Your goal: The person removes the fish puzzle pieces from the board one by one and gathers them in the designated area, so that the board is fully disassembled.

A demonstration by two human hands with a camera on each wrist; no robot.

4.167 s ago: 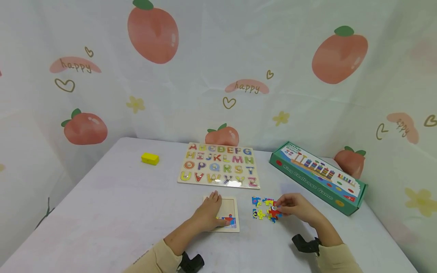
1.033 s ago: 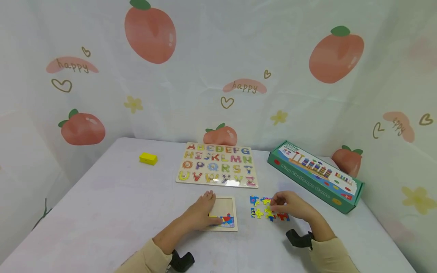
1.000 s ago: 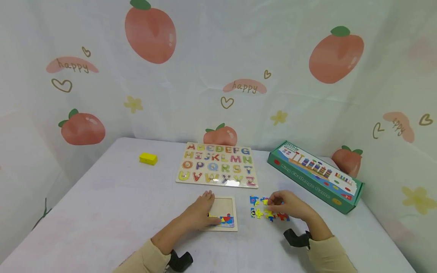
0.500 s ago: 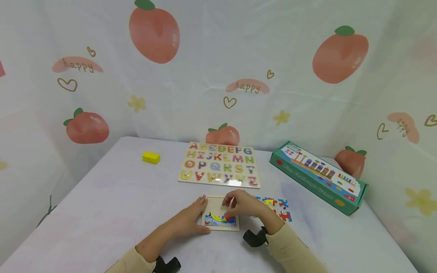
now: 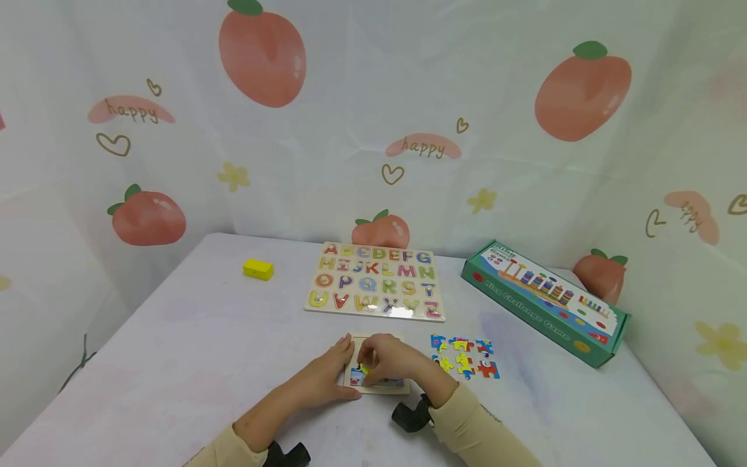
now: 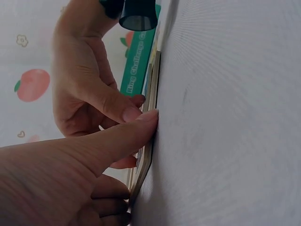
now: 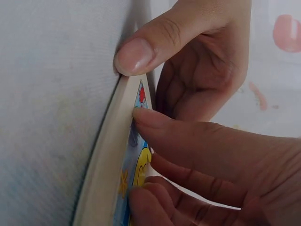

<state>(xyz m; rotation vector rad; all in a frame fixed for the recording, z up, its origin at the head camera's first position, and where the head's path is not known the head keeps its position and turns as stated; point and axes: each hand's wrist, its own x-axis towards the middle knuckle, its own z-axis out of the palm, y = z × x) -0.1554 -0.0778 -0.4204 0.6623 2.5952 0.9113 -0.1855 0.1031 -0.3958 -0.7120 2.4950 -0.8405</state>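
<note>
A small wooden puzzle tray (image 5: pixel 358 338) lies on the table, with joined jigsaw pieces (image 5: pixel 356 377) along its near side. My left hand (image 5: pixel 322 377) holds the tray at its left side, thumb on the near edge and fingers farther back. Over the tray, my right hand (image 5: pixel 392 360) touches the jigsaw pieces; in the right wrist view its thumb and bent fingertips rest on the printed surface, apart from each other. That hand hides much of the picture. Several loose jigsaw pieces (image 5: pixel 465 364) lie just right of the tray.
Behind the tray lies an alphabet board (image 5: pixel 373 282). A green Ring Challenge Game box (image 5: pixel 543 301) stands at the back right, and a yellow block (image 5: pixel 258 269) at the back left. A patterned curtain (image 5: pixel 327 130) hangs behind the table.
My right hand has moved left from the loose pieces onto the tray, then farther toward its near left part. My left hand has shifted off the pieces to the tray's left edge.
</note>
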